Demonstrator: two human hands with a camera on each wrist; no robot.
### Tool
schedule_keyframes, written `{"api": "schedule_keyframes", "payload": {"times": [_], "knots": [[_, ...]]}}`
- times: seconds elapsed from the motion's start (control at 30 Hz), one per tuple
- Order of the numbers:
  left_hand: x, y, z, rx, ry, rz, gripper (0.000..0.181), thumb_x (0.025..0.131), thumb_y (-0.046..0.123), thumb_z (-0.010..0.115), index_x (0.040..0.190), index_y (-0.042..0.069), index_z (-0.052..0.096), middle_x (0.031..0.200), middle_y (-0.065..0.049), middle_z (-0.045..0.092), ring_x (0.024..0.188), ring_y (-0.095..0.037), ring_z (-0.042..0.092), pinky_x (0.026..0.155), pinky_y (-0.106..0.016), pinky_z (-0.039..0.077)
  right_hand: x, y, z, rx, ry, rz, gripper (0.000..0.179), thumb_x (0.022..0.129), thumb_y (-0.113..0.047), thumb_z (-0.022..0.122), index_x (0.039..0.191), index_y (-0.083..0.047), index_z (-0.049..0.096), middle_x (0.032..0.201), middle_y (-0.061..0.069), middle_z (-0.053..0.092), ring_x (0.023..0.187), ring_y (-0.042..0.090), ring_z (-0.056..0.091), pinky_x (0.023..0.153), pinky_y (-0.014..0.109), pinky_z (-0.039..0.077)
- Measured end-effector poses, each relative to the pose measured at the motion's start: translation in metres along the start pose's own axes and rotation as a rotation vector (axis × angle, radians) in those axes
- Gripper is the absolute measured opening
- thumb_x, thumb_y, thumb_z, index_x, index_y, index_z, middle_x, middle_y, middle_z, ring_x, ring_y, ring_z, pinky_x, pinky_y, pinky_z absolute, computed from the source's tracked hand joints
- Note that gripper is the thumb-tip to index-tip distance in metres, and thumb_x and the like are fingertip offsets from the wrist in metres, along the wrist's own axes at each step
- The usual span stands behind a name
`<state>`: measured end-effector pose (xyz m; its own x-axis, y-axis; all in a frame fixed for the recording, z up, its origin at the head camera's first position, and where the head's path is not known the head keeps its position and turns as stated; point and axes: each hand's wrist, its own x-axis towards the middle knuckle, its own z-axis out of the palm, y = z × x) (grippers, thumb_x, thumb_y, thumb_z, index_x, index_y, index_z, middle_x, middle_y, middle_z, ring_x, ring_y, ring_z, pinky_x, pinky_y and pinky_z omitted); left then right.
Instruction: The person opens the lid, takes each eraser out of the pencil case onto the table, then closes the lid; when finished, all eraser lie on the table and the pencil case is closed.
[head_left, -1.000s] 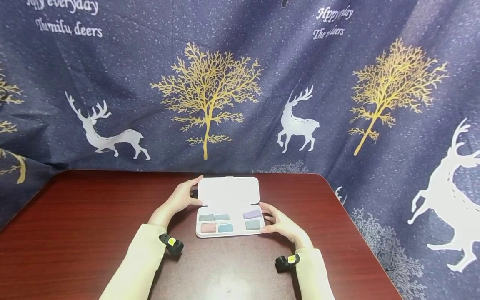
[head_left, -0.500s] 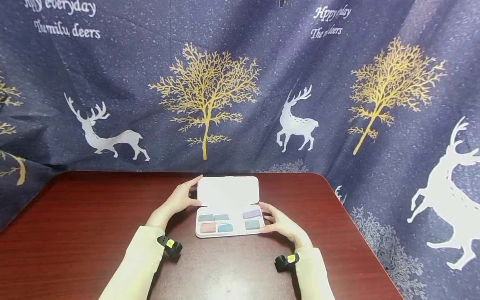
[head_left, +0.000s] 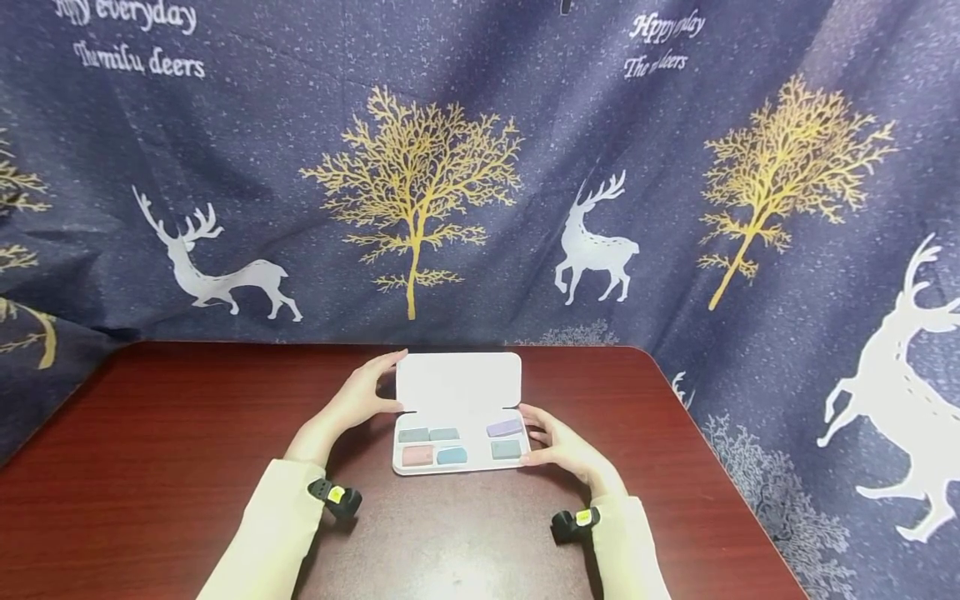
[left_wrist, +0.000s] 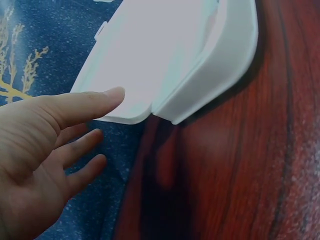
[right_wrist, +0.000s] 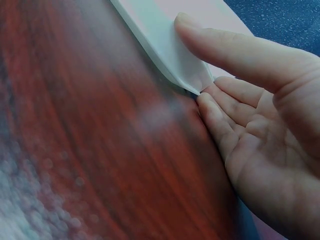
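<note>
A white hinged case (head_left: 461, 466) lies unfolded on the table, its lid (head_left: 458, 382) tilted up at the back. Small rectangular blocks sit in its base: a pink block (head_left: 417, 455), a blue block (head_left: 452, 455), a purple block (head_left: 504, 427) and several grey ones. At the lid's left edge, my left hand (head_left: 358, 395) pinches it, thumb (left_wrist: 107, 100) on the inner face and other fingers behind. My right hand (head_left: 562, 450) holds the right end of the base, with the thumb (right_wrist: 192, 35) against its wall and the fingertips near the hinge corner.
The reddish-brown wooden table (head_left: 187, 433) reaches back to a dark blue cloth (head_left: 480, 250) printed with deer and trees. Black wrist cameras sit on both wrists, the left camera (head_left: 343, 502) and the right camera (head_left: 566, 526), close above the tabletop.
My left wrist and sleeve have shifted slightly left and down. The hands keep their places on the case, and the blocks have not moved.
</note>
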<state>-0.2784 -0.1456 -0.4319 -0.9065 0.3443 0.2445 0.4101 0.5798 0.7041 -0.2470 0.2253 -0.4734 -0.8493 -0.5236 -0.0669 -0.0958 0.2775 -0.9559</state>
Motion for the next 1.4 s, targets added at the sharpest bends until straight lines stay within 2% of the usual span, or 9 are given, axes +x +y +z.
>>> {"api": "schedule_keyframes", "payload": {"times": [0.13,0.27,0.4,0.5,0.63,0.8,0.93,1.2,1.4], "knots": [[-0.003,0.006,-0.002,0.038,0.036,0.004,0.08,0.074,0.001,0.08,0.144,-0.003,0.041,0.148,-0.029,0.039,0.134,-0.046,0.041,0.102,-0.053,0.045,0.001,0.001,0.0,-0.011,0.001,-0.005,0.088,0.081,-0.004,0.075,0.15,0.006,0.021,0.156,0.029,0.024,0.138,0.05,0.031,0.114,0.057,0.028],[-0.008,0.013,-0.002,0.058,0.108,-0.01,0.076,0.075,0.001,0.079,0.142,-0.004,0.043,0.142,-0.027,0.046,0.13,-0.043,0.046,0.101,-0.052,0.046,0.001,0.001,0.0,-0.008,-0.002,-0.004,0.088,0.081,-0.004,0.075,0.151,0.006,0.022,0.156,0.029,0.024,0.138,0.05,0.03,0.114,0.057,0.027],[-0.013,0.023,-0.001,0.073,0.221,-0.027,0.059,0.077,0.0,0.078,0.13,-0.002,0.051,0.122,-0.021,0.058,0.116,-0.037,0.057,0.096,-0.05,0.049,0.0,0.001,-0.001,0.001,-0.003,-0.004,0.089,0.081,-0.005,0.075,0.151,0.006,0.022,0.156,0.028,0.024,0.139,0.05,0.03,0.114,0.057,0.027],[-0.015,0.029,0.002,0.074,0.26,-0.015,0.045,0.075,-0.001,0.078,0.116,0.0,0.058,0.104,-0.015,0.062,0.099,-0.031,0.062,0.087,-0.047,0.052,0.0,0.0,-0.001,-0.002,0.001,-0.007,0.089,0.08,-0.005,0.076,0.151,0.006,0.022,0.156,0.028,0.024,0.139,0.05,0.03,0.114,0.057,0.027],[-0.019,0.034,0.008,0.074,0.221,0.012,0.038,0.072,-0.002,0.079,0.106,0.002,0.062,0.093,-0.012,0.065,0.087,-0.024,0.062,0.079,-0.041,0.052,0.0,0.001,-0.001,-0.004,0.006,0.0,0.09,0.079,-0.004,0.076,0.151,0.006,0.022,0.157,0.027,0.023,0.139,0.05,0.029,0.114,0.057,0.026],[-0.024,0.035,0.017,0.072,0.167,0.009,0.039,0.072,0.0,0.08,0.107,0.003,0.064,0.093,-0.01,0.068,0.084,-0.023,0.062,0.076,-0.038,0.051,0.001,0.002,-0.001,-0.007,0.003,0.003,0.09,0.08,-0.005,0.076,0.151,0.005,0.022,0.157,0.028,0.023,0.139,0.05,0.029,0.115,0.057,0.026],[-0.026,0.033,0.023,0.061,0.136,-0.016,0.041,0.073,0.0,0.078,0.111,0.003,0.064,0.095,-0.01,0.069,0.087,-0.024,0.064,0.078,-0.039,0.051,0.002,0.002,-0.001,0.002,-0.002,0.002,0.089,0.081,-0.005,0.076,0.151,0.005,0.022,0.157,0.027,0.023,0.139,0.049,0.029,0.115,0.056,0.026],[-0.027,0.027,0.033,0.079,0.006,-0.079,0.037,0.077,0.005,0.077,0.112,0.004,0.067,0.1,-0.008,0.072,0.097,-0.028,0.067,0.087,-0.046,0.052,0.0,0.001,-0.001,-0.002,-0.001,-0.011,0.089,0.08,-0.004,0.076,0.15,0.007,0.022,0.155,0.029,0.025,0.138,0.05,0.031,0.114,0.057,0.028],[-0.028,0.03,0.038,0.057,-0.026,-0.085,0.036,0.075,0.006,0.076,0.11,0.004,0.068,0.099,-0.007,0.071,0.098,-0.028,0.067,0.088,-0.045,0.052,0.002,0.001,-0.001,-0.014,-0.006,0.0,0.089,0.081,-0.005,0.075,0.15,0.007,0.021,0.156,0.029,0.024,0.138,0.05,0.031,0.113,0.054,0.031]]}}
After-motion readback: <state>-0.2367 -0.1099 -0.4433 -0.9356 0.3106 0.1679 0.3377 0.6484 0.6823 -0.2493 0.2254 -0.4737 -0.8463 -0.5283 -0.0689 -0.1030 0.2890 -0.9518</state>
